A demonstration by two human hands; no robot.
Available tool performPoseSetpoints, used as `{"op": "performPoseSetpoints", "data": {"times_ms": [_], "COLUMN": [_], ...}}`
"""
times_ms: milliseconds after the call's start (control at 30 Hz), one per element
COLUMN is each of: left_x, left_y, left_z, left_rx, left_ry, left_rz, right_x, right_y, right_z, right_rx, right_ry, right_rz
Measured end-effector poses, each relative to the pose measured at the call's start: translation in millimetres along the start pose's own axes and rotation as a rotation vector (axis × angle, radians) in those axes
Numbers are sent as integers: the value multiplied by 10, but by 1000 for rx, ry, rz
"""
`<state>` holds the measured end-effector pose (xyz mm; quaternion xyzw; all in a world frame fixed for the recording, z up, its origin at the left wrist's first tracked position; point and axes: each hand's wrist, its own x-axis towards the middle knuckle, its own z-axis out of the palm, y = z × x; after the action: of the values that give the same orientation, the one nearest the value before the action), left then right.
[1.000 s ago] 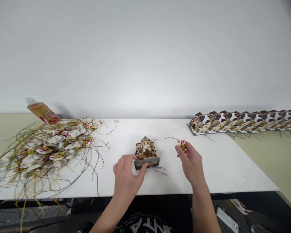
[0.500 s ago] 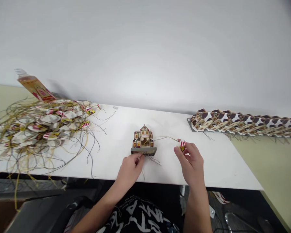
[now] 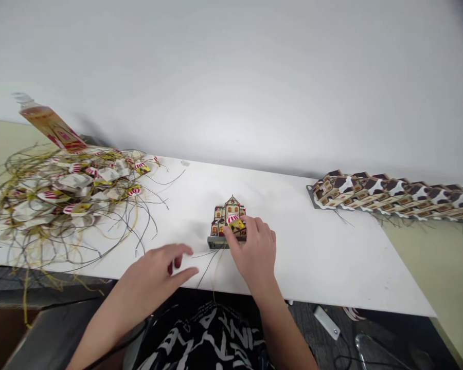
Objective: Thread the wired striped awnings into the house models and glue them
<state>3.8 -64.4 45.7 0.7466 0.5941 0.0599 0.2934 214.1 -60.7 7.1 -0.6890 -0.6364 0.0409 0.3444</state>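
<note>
A small cardboard house (image 3: 218,227) stands upright on its grey base in the middle of the white table. My right hand (image 3: 253,241) pinches a small red-and-white striped and yellow piece (image 3: 236,223) against the house front. Thin dark and yellow wires (image 3: 212,262) run from below the base toward the table's front edge. My left hand (image 3: 167,264) is to the left of the wires, thumb and fingers apart, holding nothing.
At the left lies a tangled pile of striped pieces with long wires (image 3: 75,192), with a tilted orange carton (image 3: 54,123) behind it. A long row of similar houses (image 3: 397,195) stretches along the back right.
My right hand has brought the striped piece left to the house front. My left hand has let go beneath the base and moved left, opening. The wire now hangs below the base.
</note>
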Motion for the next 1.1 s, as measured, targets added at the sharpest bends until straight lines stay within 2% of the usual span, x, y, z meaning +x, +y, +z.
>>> {"op": "performPoseSetpoints", "data": {"times_ms": [67, 133, 233, 300, 367, 433, 533, 633, 767, 967, 1100], "left_x": [179, 367, 590, 681, 732, 753, 746, 716, 669, 595, 570], "left_y": [91, 198, 338, 400, 433, 444, 432, 400, 337, 228, 117], "left_z": [-30, -12, 61, 114, 160, 198, 249, 301, 369, 378, 396], "left_rx": [-112, -173, -178, -169, -163, -173, -221, -273, -296, -320, -386], "left_ry": [101, 159, 152, 131, 118, 115, 125, 116, 140, 247, 295], "left_rz": [119, 206, 290, 311, 308, 304, 301, 309, 352, 414, 379], "right_x": [-27, -20, 120, 297, 504, 697, 891, 933, 812, 480, 305], "right_y": [-3, 93, 430, 730, 1017, 1241, 1420, 1452, 1345, 1106, 1103], "right_z": [3, -70, -214, -244, -184, -53, 157, 233, 76, -292, -454], "right_rx": [5, 119, 281, 240, 214, 228, 266, 329, 445, 790, 635], "right_ry": [-13, -33, -11, 21, 6, -25, -32, -23, -88, -380, -493], "right_rz": [-5, 46, 245, 382, 426, 410, 374, 375, 388, 320, 190]}}
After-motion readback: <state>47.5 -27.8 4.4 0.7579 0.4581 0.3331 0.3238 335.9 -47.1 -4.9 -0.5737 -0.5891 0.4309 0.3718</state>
